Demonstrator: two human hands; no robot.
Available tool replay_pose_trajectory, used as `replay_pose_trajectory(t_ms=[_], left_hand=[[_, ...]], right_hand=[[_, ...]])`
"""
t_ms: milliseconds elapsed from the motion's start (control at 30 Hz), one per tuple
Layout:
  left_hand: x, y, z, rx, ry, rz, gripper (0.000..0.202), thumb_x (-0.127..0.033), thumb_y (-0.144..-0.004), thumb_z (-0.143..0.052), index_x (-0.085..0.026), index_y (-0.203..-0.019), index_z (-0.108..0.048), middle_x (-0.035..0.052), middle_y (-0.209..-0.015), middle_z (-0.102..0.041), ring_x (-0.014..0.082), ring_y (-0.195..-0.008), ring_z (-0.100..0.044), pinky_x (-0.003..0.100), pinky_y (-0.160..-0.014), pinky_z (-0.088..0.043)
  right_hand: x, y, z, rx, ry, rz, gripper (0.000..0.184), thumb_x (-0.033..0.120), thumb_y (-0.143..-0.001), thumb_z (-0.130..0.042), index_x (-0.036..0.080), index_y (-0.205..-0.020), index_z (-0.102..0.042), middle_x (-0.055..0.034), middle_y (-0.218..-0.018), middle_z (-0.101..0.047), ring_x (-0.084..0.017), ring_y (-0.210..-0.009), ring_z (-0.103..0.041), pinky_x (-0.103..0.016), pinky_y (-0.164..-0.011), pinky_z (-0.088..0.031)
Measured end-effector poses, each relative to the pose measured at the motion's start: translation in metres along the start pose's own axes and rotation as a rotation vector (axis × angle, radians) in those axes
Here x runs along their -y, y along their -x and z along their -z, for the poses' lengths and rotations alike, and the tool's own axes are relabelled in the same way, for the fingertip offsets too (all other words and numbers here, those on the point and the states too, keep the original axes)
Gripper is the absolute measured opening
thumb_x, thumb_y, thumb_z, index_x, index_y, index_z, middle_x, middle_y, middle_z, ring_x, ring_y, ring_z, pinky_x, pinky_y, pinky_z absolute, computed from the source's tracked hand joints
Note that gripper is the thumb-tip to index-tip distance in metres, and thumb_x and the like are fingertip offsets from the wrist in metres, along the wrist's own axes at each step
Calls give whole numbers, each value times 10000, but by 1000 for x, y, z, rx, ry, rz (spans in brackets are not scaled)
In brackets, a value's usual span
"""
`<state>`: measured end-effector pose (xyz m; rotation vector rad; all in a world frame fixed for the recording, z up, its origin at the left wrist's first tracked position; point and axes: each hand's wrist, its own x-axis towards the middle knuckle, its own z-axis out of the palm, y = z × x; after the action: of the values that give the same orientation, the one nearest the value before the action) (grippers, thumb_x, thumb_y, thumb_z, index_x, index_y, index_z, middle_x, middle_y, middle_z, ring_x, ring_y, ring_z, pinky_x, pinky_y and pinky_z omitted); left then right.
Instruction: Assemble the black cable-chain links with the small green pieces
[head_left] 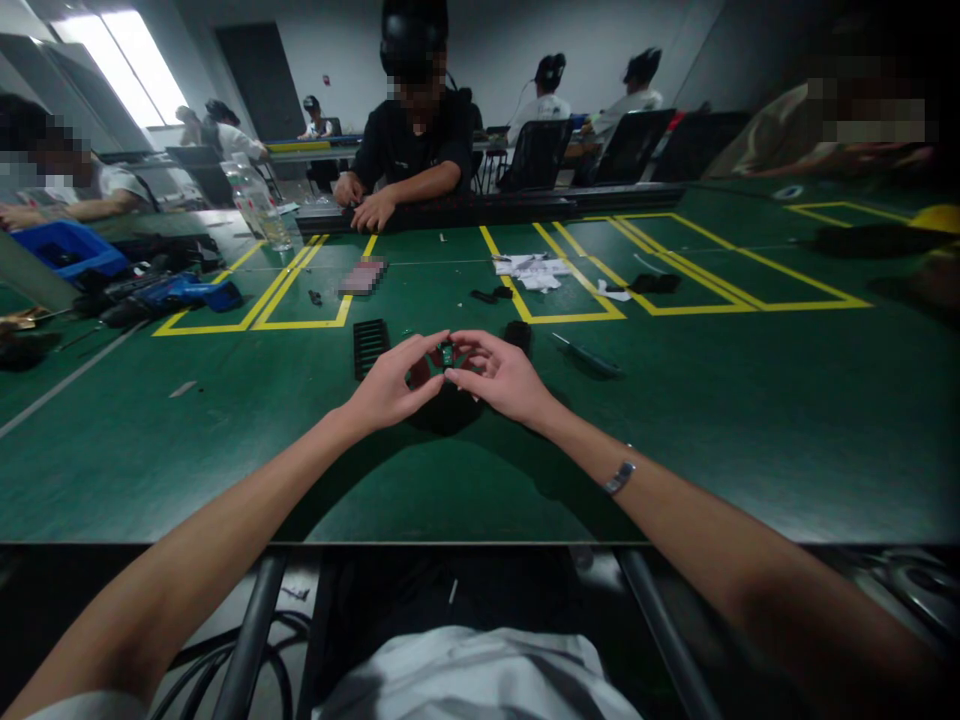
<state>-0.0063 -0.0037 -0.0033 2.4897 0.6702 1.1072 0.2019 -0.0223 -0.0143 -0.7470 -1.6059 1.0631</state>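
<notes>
My left hand (394, 382) and my right hand (506, 375) meet above the green table in front of me. Between their fingertips is a small green circuit board (447, 354) with dark edges; its details are too small to make out. Thumbs are below it, forefingers above. Just behind my left hand lies a black slotted tray (370, 345). A small black part (517, 336) is partly hidden behind my right hand. Farther right, a screwdriver (589, 356) with a dark teal handle rests on the table.
Yellow tape (570, 318) marks rectangles on the table. Crumpled white paper (532, 268) and black scraps (491, 294) lie beyond my hands. Left are a blue power tool (176, 293), a blue bin (71, 250) and plastic bottles (259, 205). A person (412, 145) sits opposite.
</notes>
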Motion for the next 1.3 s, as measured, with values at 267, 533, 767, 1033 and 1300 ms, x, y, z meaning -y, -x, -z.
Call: replay_pose_trajectory(t_ms=[267, 533, 767, 1033, 1300], left_hand=[[-3, -3, 2, -40, -98, -11, 476, -318, -910, -622, -187, -1353, -507, 75, -1019, -615, 160, -815, -570, 293, -738, -489], [-2, -3, 3, -40, -152, -39, 429, -279, -893, -650, -165, -1295, -552, 69, -1000, -631, 133, -763, -570, 277, -736, -489], [-1, -3, 7, 7, -147, -87, 465, -214, -893, -633, -181, -1345, -525, 87, -1114, -638, 136, -820, -582, 284, -777, -493], [-2, -3, 5, -14, -86, -95, 455, -286, -915, -623, -189, -1349, -528, 90, -1064, -625, 145, -797, -564, 294, -758, -484], [0, -4, 9, 16, -84, -87, 457, -356, -914, -627, -202, -1334, -537, 73, -998, -608, 125, -721, -535, 258, -688, -467]], right_hand=[[0, 0, 0, 5, -16, -39, 492, 292, -791, -768, 215, -1233, -567, -70, -1063, -603, -172, -814, -619, -207, -485, -518], [-2, 0, 1, 16, 39, -6, 487, 321, -791, -797, 221, -1200, -551, -56, -1054, -613, -168, -832, -626, -250, -609, -559], [-5, 1, -1, 44, 3, -14, 531, 341, -800, -790, 241, -1261, -546, -45, -1030, -622, -158, -752, -616, -217, -488, -508], [3, 2, -1, 56, 44, -12, 556, 360, -790, -802, 241, -1286, -581, -47, -1013, -655, -186, -802, -626, -276, -587, -557], [5, 1, 0, 32, 127, 23, 514, 391, -777, -813, 232, -1230, -629, -54, -1038, -662, -214, -875, -635, -349, -749, -575]])
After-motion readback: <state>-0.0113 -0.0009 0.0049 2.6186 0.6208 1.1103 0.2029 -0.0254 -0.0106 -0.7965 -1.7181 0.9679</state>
